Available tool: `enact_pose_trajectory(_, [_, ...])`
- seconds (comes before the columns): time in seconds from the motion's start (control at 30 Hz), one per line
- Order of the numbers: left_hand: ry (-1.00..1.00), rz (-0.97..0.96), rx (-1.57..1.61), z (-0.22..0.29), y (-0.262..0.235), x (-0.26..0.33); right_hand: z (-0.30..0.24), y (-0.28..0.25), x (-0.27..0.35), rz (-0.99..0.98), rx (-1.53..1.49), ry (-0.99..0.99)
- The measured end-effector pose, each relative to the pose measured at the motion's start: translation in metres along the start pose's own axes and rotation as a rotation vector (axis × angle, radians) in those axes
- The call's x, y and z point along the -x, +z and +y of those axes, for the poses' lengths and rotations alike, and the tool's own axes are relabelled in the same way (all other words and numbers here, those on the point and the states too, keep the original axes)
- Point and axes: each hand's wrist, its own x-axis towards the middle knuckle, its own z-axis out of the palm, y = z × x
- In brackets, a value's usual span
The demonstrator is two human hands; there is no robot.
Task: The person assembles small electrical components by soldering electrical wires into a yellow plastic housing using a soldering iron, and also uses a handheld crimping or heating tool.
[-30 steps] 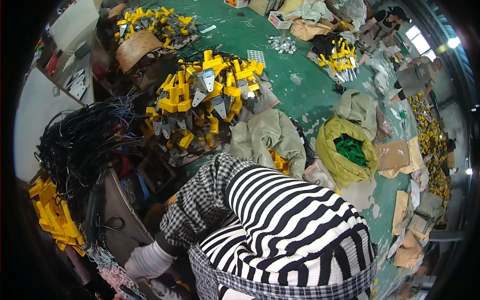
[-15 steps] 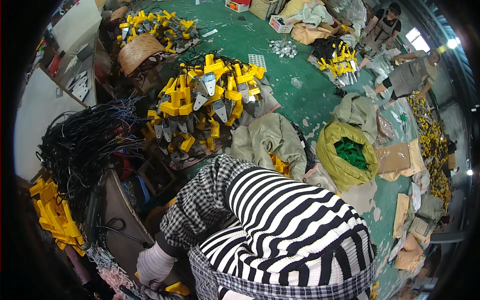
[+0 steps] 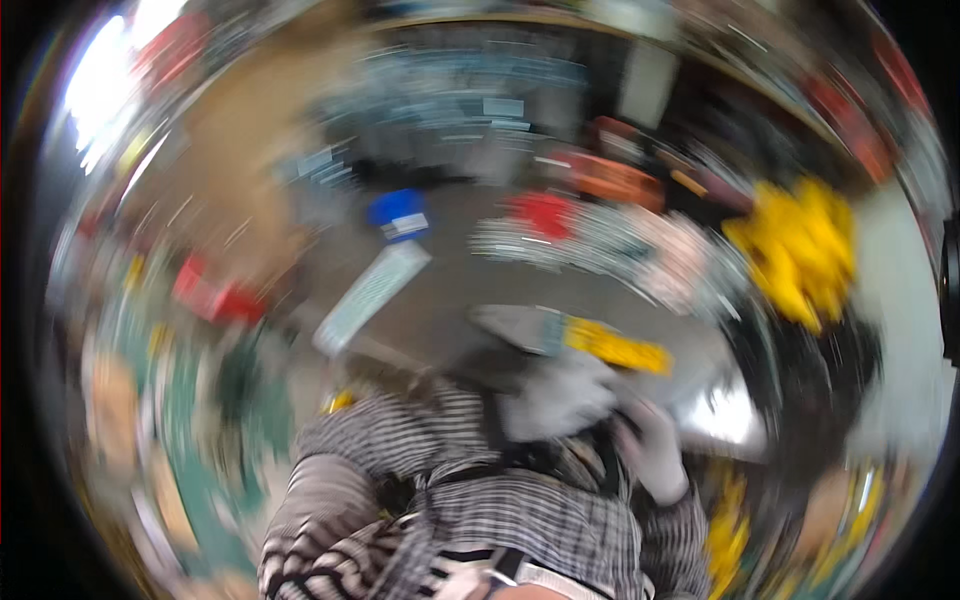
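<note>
The whole view is smeared by motion. My left hand (image 3: 557, 396), in a pale grey glove, reaches across from the left in front of my body. Just beyond its fingers is a yellow plastic piece (image 3: 618, 345) with a grey flat plate (image 3: 515, 325) at its left end; whether the hand grips it or only lies beside it is unclear. My right hand (image 3: 653, 452), in a whitish glove, is close by on the right, near a dark strip that could be a cable. The fingers of both hands are too blurred to read.
A grey-brown work table (image 3: 450, 280) curves ahead. On it are a blue item (image 3: 400, 215), a pale strip (image 3: 372, 295), a red item (image 3: 542, 215) and light bundles (image 3: 680, 260). Yellow parts (image 3: 800, 250) and a black heap (image 3: 820, 370) stand at the right.
My view has swung from the floor with heaps of yellow parts to the work table. I was bent sideways, one gloved hand low at the left; now both hands are before my body.
</note>
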Motion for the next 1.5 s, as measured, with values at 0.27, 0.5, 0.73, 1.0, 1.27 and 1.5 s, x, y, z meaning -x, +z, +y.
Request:
enact_pose_trajectory(0.27, [-0.345, 0.206, -0.033, 0.014, 0.129, -0.004, 0.014, -0.026, 0.044, -0.268, -0.011, 0.232])
enact_pose_trajectory(0.5, [-0.405, 0.305, -0.08, 0.021, 0.107, -0.007, 0.024, -0.024, 0.02, -0.257, -0.074, 0.123])
enact_pose_trajectory(0.73, [-0.147, 0.655, -0.18, 0.012, 0.131, 0.001, 0.035, 0.002, 0.032, 0.042, 0.024, -0.016])
enact_pose_trajectory(1.0, [-0.219, 0.086, -0.263, 0.023, 0.044, 0.014, 0.027, -0.006, 0.008, -0.252, 0.285, -0.067])
enact_pose_trajectory(1.27, [-0.034, -0.16, -0.238, 0.011, 0.009, 0.004, 0.015, -0.006, 0.005, -0.403, 0.444, -0.09])
enact_pose_trajectory(1.5, [-0.313, 0.179, -0.508, -0.092, -0.072, 0.026, 0.04, -0.016, 0.0, -0.012, 0.202, 0.059])
